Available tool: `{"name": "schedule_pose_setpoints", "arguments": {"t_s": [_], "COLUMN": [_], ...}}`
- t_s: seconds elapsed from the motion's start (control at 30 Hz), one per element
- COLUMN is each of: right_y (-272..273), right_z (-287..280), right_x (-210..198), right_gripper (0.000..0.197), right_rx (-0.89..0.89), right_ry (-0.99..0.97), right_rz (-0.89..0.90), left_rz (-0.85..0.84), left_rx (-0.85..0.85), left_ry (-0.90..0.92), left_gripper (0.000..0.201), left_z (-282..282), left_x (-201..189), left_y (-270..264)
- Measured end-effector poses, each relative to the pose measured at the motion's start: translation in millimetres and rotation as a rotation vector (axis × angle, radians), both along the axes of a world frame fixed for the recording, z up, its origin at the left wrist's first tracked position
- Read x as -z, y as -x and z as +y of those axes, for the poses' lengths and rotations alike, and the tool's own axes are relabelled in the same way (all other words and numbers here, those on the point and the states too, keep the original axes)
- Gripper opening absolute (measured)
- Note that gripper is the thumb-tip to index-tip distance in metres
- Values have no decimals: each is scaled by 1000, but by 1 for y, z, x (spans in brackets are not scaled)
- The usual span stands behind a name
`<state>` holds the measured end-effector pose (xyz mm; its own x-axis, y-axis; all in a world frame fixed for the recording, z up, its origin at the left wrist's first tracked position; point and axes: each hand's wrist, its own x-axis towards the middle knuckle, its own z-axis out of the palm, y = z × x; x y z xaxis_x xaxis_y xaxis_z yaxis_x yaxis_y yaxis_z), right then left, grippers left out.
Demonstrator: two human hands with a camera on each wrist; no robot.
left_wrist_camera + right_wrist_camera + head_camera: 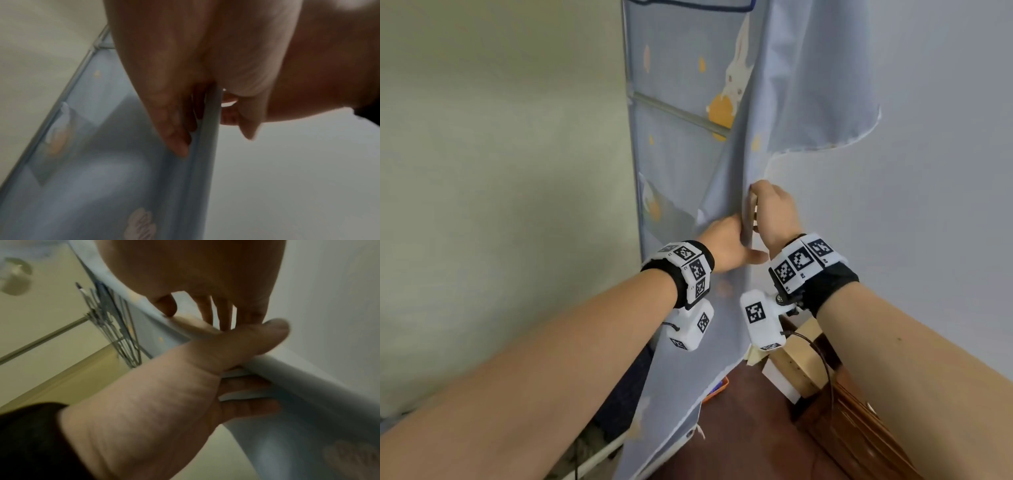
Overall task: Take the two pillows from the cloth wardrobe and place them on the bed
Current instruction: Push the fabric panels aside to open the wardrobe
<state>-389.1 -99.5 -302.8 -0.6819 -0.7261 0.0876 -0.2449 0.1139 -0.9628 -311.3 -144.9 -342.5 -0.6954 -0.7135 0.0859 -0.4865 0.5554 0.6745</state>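
The cloth wardrobe (678,164) is light blue with rabbit prints and stands against the wall. Its front curtain (791,85) hangs in folds, and no pillow shows in any view. My right hand (774,212) grips the curtain's edge, with the thumb (267,337) on one side and curled fingers (248,408) on the other. Just below and to the left, my left hand (726,245) lies against the same edge (209,129). Its fingers (176,142) are straight along the cloth and the thumb sticks out to the right.
A metal rod (681,111) of the frame shows through the side cloth. A pale green wall (500,171) is on the left, a white wall (928,188) on the right. Below lie a brown floor (750,431), dark wooden furniture (859,435), a pale wooden block (801,370) and something orange (717,387).
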Motion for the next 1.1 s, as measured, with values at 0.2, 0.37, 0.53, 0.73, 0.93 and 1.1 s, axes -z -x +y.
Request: {"name": "schedule_pose_setpoints", "arguments": {"t_s": [0.2, 0.37, 0.53, 0.73, 0.93, 1.1], "right_y": [-83, -180, -250, -291, -313, -290], "right_z": [37, 48, 10, -76, -178, -241], "right_x": [-8, -22, -8, 57, 167, 297], "right_gripper": [63, 32, 8, 10, 30, 24], "right_rx": [413, 143, -272, -572, -716, -765], "right_ry": [334, 418, 138, -254, -497, -752], "right_rz": [189, 511, 468, 420, 364, 321], "left_rz": [-18, 47, 102, 114, 64, -71], "left_rx": [58, -339, -695, -960, -1177, -1146], "left_ry": [-36, 25, -63, -232, -496, -664], "left_gripper": [48, 21, 19, 18, 27, 12], "left_z": [1, -8, -27, -79, -171, -191], "left_x": [-14, -31, -21, 28, 162, 279], "left_y": [-86, -203, -306, -385, -423, -408]}}
